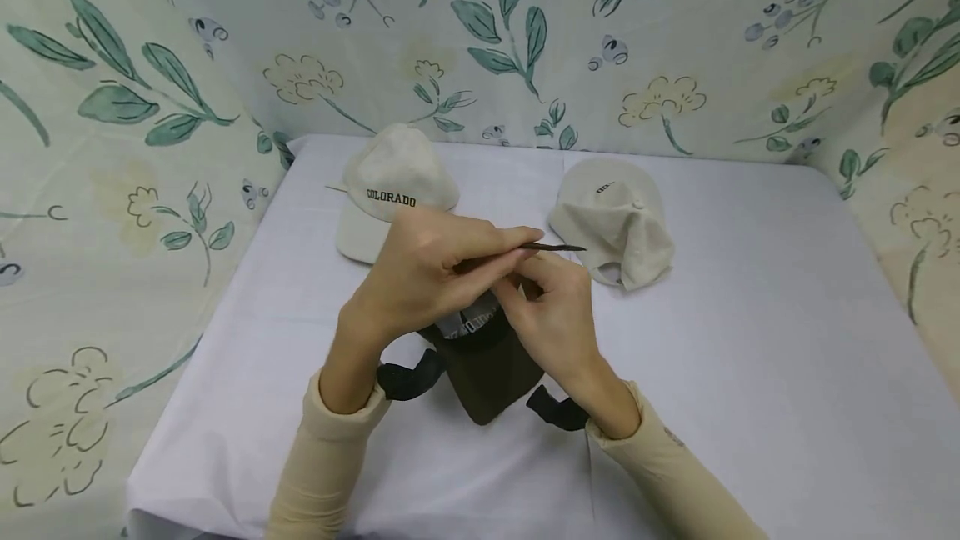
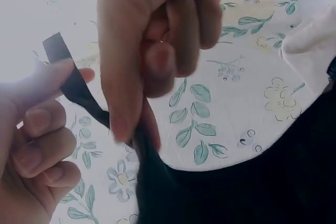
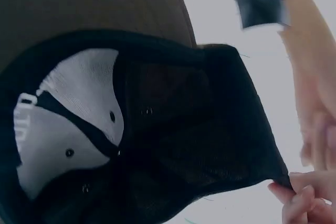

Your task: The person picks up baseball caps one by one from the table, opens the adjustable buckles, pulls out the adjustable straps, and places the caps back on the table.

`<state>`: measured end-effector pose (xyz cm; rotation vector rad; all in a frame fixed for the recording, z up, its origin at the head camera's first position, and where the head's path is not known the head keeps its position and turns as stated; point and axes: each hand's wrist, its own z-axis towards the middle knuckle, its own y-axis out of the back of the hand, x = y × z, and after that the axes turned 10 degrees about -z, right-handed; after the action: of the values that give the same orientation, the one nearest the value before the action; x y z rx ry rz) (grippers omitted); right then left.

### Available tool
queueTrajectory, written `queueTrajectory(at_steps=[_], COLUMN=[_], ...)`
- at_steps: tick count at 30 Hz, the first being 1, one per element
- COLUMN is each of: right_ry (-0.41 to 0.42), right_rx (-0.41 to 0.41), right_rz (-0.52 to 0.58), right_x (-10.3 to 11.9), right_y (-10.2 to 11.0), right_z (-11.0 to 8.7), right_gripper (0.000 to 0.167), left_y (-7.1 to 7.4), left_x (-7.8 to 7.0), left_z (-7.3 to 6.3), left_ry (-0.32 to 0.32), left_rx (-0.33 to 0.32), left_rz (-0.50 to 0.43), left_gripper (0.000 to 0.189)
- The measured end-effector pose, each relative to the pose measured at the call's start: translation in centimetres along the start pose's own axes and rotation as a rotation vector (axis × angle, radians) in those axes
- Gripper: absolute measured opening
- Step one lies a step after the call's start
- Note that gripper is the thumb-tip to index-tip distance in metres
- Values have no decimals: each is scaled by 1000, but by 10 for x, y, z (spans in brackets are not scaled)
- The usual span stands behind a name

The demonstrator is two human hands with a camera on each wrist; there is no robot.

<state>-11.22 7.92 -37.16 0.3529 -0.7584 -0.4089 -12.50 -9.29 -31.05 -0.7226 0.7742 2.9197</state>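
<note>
A dark baseball cap point(image 1: 487, 373) hangs below my hands, brim toward me and its inside upward. Its inside shows grey front panels point(image 3: 79, 87) and a dark sweatband in the right wrist view. My left hand point(image 1: 435, 261) pinches the cap's thin back strap point(image 1: 555, 247) between thumb and fingers. My right hand point(image 1: 555, 315) pinches the cap's back edge just beneath, close against the left. In the left wrist view, one hand grips the base of the strap point(image 2: 79, 90) and the other holds it near its free end.
A cream cap point(image 1: 393, 173) lettered COLORADO rests behind my left hand. Another cream cap point(image 1: 615, 223) lies to its right, its back opening toward me. Black bands point(image 1: 411, 375) are on my wrists. White cloth point(image 1: 750, 357) covers the table, with leaf-patterned fabric point(image 1: 510, 40) behind.
</note>
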Motion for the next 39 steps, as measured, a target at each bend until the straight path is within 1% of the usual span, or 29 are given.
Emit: queueTrajectory(at_steps=[2, 6, 8, 9, 10, 11, 12, 14, 16, 18, 20, 22, 25, 27, 28, 29, 30, 33, 35, 37, 39], right_ry=[-27, -103, -124, -131, -137, -146, -153, -173, -208, -248, -244, -202, -92, -33, -3, 27, 53, 99, 97, 66, 34], right_rx=[9, 16, 5, -3, -12, -22, -33, -59, -78, -95, -120, -185, -341, -443, -465, -467, -447, -309, -215, -164, -138], right_rz=[78, 245, 298, 331, 358, 382, 399, 400, 376, 334, 248, 133, -38, -103, -122, -136, -156, -254, -327, -382, -384], right_x=[0, -1, -3, -4, -5, -6, -7, -9, -10, -9, -8, -5, 4, 10, 13, 16, 18, 21, 21, 21, 20], right_y=[7, 26, 35, 40, 44, 48, 52, 58, 63, 65, 65, 64, 61, 60, 59, 59, 59, 57, 55, 51, 46], right_z=[3, 13, 17, 19, 20, 22, 24, 26, 28, 29, 28, 27, 23, 21, 20, 18, 17, 12, 9, 7, 6], right_gripper=[8, 6, 7, 7, 7, 7, 7, 8, 9, 9, 8, 6, 6, 10, 14, 18, 23, 41, 49, 48, 34], left_y=[2, 14, 20, 22, 24, 24, 24, 23, 20, 15, 10, 6, 2, 1, 0, 0, -1, -2, -4, -4, -5], left_x=[1, 7, 11, 13, 14, 15, 16, 18, 19, 18, 17, 15, 11, 9, 9, 8, 7, 7, 6, 6, 5], left_z=[-1, -5, -9, -9, -10, -11, -11, -11, -10, -8, -5, -3, -1, 0, 1, 1, 1, 2, 3, 3, 3], left_ry=[53, 249, 332, 358, 369, 369, 355, 302, 239, 188, 156, 133, 100, 81, 73, 67, 63, 53, 57, 68, 84], left_rx=[34, 122, 164, 180, 187, 183, 172, 132, 79, 26, -23, -70, -134, -175, -192, -209, -225, -271, -301, -337, -381], left_rz=[-34, -51, -53, -64, -84, -105, -124, -163, -194, -201, -197, -173, -144, -134, -131, -133, -131, -108, -94, -78, -59], left_gripper=[24, 28, 27, 25, 23, 22, 20, 16, 13, 11, 9, 8, 9, 10, 10, 10, 10, 8, 6, 4, 4])
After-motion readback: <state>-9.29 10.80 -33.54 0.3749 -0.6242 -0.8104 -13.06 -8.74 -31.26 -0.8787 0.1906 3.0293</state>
